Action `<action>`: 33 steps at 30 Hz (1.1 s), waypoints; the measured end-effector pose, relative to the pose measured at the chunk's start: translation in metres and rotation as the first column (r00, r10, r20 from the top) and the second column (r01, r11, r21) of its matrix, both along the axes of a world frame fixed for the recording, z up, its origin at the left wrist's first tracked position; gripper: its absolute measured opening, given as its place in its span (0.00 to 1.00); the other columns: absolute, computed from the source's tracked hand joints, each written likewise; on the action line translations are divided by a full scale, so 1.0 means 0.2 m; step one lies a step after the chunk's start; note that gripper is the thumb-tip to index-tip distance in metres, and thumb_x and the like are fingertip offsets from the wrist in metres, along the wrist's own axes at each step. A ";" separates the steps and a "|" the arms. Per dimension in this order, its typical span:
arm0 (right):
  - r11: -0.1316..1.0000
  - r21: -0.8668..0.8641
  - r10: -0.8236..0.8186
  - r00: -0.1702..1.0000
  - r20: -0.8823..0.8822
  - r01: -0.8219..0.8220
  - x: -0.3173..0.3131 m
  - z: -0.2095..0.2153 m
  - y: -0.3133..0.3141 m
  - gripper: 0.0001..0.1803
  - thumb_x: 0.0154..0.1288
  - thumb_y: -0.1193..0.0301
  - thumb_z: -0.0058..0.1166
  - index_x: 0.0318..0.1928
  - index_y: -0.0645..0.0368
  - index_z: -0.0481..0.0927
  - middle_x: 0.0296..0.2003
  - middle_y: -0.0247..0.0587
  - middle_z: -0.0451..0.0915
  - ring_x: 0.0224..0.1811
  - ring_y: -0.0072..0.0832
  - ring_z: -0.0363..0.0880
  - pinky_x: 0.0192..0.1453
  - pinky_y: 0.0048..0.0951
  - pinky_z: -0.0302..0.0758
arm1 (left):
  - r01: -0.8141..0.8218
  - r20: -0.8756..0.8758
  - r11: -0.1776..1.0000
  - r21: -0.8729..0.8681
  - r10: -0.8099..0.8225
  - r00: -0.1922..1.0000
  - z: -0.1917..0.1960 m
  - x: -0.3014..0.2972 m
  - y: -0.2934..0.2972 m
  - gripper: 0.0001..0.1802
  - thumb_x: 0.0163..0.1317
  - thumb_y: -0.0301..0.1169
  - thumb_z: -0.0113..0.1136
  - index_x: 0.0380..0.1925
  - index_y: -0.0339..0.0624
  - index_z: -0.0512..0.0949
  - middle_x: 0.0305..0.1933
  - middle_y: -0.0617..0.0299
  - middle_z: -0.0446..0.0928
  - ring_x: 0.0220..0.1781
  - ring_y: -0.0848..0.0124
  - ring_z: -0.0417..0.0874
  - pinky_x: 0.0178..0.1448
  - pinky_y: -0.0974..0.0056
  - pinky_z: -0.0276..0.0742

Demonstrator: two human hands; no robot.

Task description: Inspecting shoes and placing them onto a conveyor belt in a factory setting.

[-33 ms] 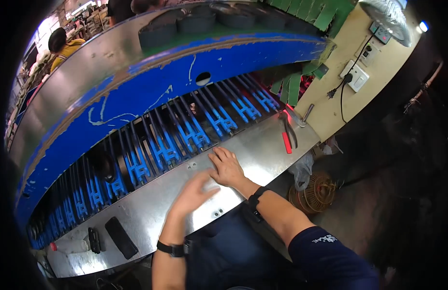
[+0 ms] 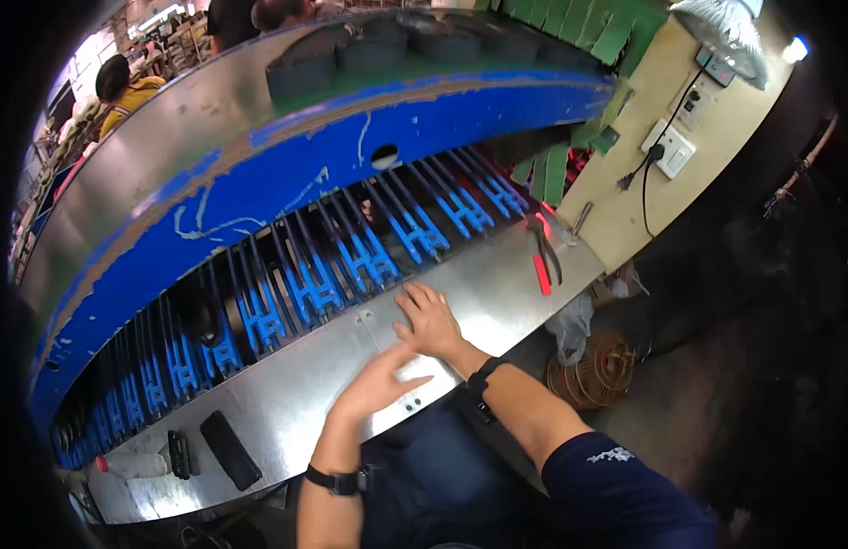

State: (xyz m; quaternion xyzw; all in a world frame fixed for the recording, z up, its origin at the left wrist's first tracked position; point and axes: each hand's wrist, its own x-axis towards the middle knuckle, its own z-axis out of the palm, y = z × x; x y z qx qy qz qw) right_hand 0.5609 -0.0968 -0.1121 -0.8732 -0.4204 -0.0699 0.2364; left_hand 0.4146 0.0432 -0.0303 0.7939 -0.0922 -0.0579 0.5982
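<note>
My right hand (image 2: 430,320) lies palm down on a shiny metal ledge (image 2: 497,274), with its fingers stretched toward the blue metal bars. Nothing shows in its grasp. Just below and to the left, my left hand (image 2: 380,380) is slightly blurred, thumb and fingers apart, its fingertips close to the right hand's wrist; whether they touch I cannot tell. It holds nothing that I can see. Beyond the ledge runs a row of blue metal bars (image 2: 369,261) under a curved blue panel (image 2: 286,165).
Pliers (image 2: 545,261) with red handles lie at the ledge's right end. At its left are a black phone (image 2: 230,450), a dark clip-like object (image 2: 178,455) and a clear bottle (image 2: 135,466) with a red cap. A wicker basket (image 2: 602,371) stands below right. People sit beyond.
My left hand has shifted right and a little downward, closer to my right wrist. The right hand stays in place on the ledge. The view has tilted slightly.
</note>
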 end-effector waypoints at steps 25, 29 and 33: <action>0.624 -0.085 -0.267 0.315 0.911 0.777 1.21 1.87 -1.67 0.29 0.65 0.73 0.44 0.68 0.52 0.73 0.42 0.47 0.76 0.48 0.45 0.75 0.55 0.42 0.76 | -0.388 0.155 0.894 0.224 0.360 0.920 -0.07 0.03 -0.13 0.23 0.55 0.30 0.71 0.50 0.35 0.79 0.46 0.48 0.83 0.48 0.56 0.87 0.52 0.57 0.81; 0.636 -0.135 -0.332 0.427 0.841 0.760 1.26 1.86 -1.74 0.30 0.62 0.76 0.46 0.66 0.50 0.75 0.49 0.53 0.78 0.53 0.51 0.75 0.59 0.46 0.74 | -0.411 0.127 0.897 0.163 0.394 0.910 -0.08 0.03 -0.12 0.24 0.57 0.29 0.70 0.53 0.35 0.78 0.47 0.47 0.83 0.49 0.54 0.86 0.52 0.57 0.80; 0.888 0.071 -0.375 0.628 0.682 0.454 1.05 1.60 -1.51 0.19 0.66 0.74 0.49 0.56 0.56 0.81 0.47 0.54 0.81 0.49 0.50 0.80 0.55 0.44 0.78 | -0.411 0.159 0.896 0.170 0.386 0.909 -0.05 0.03 -0.12 0.23 0.58 0.29 0.69 0.54 0.36 0.78 0.47 0.48 0.83 0.49 0.56 0.86 0.52 0.58 0.81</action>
